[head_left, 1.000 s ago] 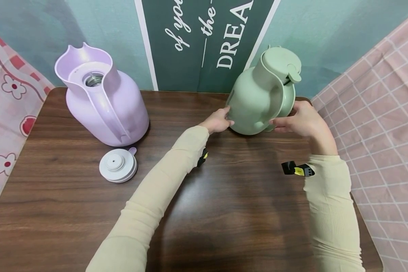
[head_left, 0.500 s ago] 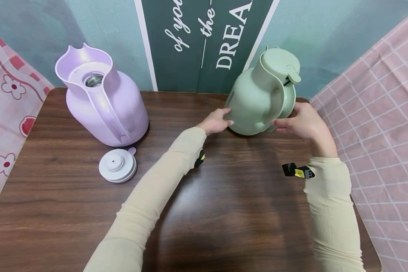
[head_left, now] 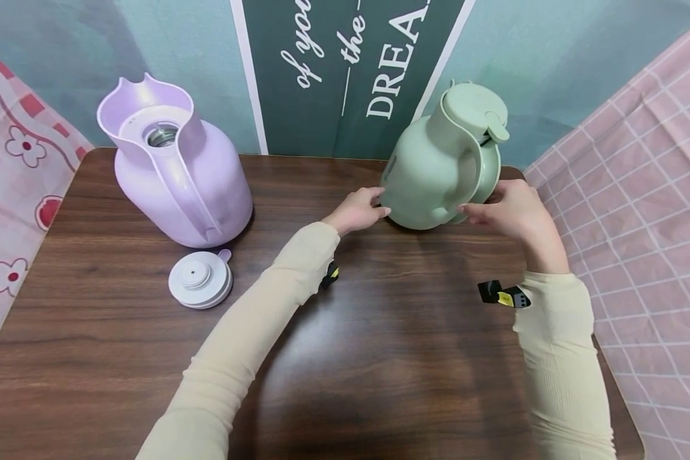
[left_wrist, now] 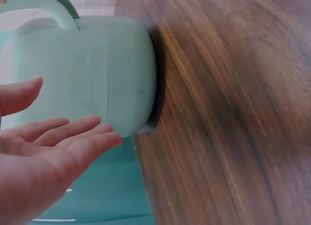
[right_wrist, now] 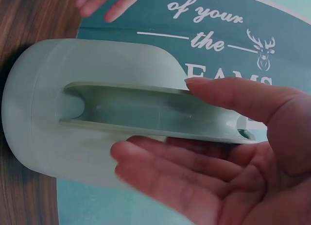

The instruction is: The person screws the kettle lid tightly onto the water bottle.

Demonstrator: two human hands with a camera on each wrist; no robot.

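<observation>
Lilac jug (head_left: 207, 172), standing at back left of the worktop (head_left: 402, 358), inner neck exposed. White stopper (head_left: 197, 280) with lilac tab, lying just in front of the lilac jug. Left hand (head_left: 355, 211), fingers extended, thumb parted, holding nothing, beside the green jug's lower body; contact unclear. Green jug (head_left: 425, 172), standing at back right, lid on. Right hand (head_left: 512, 207), fingers nearly straight, spread from thumb, loosely flanking the green handle (right_wrist: 146, 107), not clasped round it.
</observation>
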